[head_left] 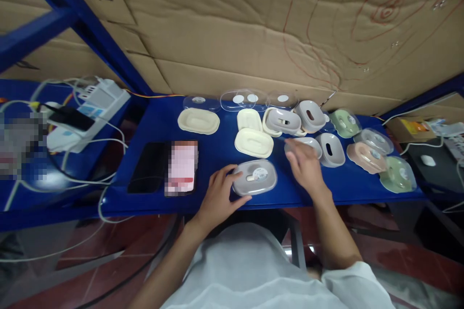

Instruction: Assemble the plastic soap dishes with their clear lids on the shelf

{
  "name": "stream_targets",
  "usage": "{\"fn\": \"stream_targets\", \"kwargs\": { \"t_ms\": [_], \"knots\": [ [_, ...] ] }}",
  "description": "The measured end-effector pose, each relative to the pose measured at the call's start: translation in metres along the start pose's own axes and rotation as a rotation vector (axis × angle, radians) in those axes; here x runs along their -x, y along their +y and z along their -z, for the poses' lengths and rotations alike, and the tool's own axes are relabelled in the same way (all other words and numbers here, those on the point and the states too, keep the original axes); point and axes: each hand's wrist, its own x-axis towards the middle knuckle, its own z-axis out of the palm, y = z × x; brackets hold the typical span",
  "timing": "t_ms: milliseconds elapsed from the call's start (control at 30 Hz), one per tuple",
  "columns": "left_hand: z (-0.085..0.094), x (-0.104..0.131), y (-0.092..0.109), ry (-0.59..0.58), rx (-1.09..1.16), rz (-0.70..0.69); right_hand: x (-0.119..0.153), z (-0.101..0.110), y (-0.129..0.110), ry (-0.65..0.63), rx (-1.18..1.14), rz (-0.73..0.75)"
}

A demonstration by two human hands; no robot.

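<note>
A grey oval plastic box [254, 185] with a clear cover and a round sticker lies near the table's front edge. My left hand [220, 193] grips its left end, thumb at the front and fingers on the cover's rim. Above the table to the right, my right hand [304, 161] is slightly blurred, its fingers stretched out and nothing visible in them. Just behind it is a grey tray-like piece [312, 144], partly hidden by the fingers. Beside that stands a grey box with a dark slot [330, 149]. Cream oval pieces [254, 143] lie behind the covered box.
Clear covers [232, 100] line the cardboard wall [217, 29]. More grey boxes [311, 116] sit at the back. Green [398, 175] and peach covered boxes [366, 158] stand right. At left are a lit phone [181, 169], a dark flat device [147, 168] and a cabled power strip [97, 106].
</note>
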Motion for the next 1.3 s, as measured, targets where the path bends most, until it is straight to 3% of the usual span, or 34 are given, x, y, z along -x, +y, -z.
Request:
{"fn": "stream_targets", "kwargs": {
  "t_ms": [100, 200, 267, 367, 467, 533, 633, 800, 933, 1033, 1133, 1200, 1300],
  "knots": [
    [0.003, -0.001, 0.003, -0.075, 0.055, -0.024, 0.006, 0.005, -0.042, -0.216, -0.087, 0.230],
    [0.012, -0.007, 0.002, -0.116, 0.153, -0.042, 0.034, 0.001, -0.062, -0.291, -0.072, 0.279],
    [0.016, -0.019, 0.001, -0.089, 0.139, -0.040, 0.057, -0.005, -0.061, -0.267, -0.042, 0.228],
    [0.013, -0.048, 0.000, -0.101, -0.083, -0.118, 0.085, -0.014, -0.049, -0.189, -0.027, 0.133],
    [0.003, -0.071, -0.001, -0.073, -0.282, -0.155, 0.099, -0.016, -0.039, -0.128, -0.015, 0.057],
    [0.000, -0.073, -0.004, -0.051, -0.320, -0.142, 0.101, -0.015, -0.034, -0.101, 0.002, 0.010],
    [0.005, -0.056, -0.007, -0.021, -0.329, -0.113, 0.097, -0.015, -0.028, -0.046, 0.030, -0.071],
    [0.019, -0.006, -0.008, 0.018, -0.330, -0.083, 0.066, -0.027, -0.022, 0.006, 0.088, -0.172],
    [0.015, 0.019, -0.006, 0.050, -0.292, -0.129, 0.030, -0.036, -0.013, -0.073, 0.066, -0.088],
    [0.011, 0.025, -0.006, 0.097, -0.280, -0.159, 0.015, -0.033, 0.008, -0.066, 0.033, -0.074],
    [0.011, 0.023, -0.008, 0.059, -0.217, -0.183, 0.024, -0.025, 0.039, 0.077, 0.086, -0.243],
    [0.013, 0.022, -0.009, 0.020, -0.179, -0.181, 0.041, -0.020, 0.055, 0.106, 0.148, -0.293],
    [0.014, 0.020, -0.009, -0.016, -0.147, -0.194, 0.075, -0.015, 0.055, 0.165, 0.220, -0.286]
  ]
}}
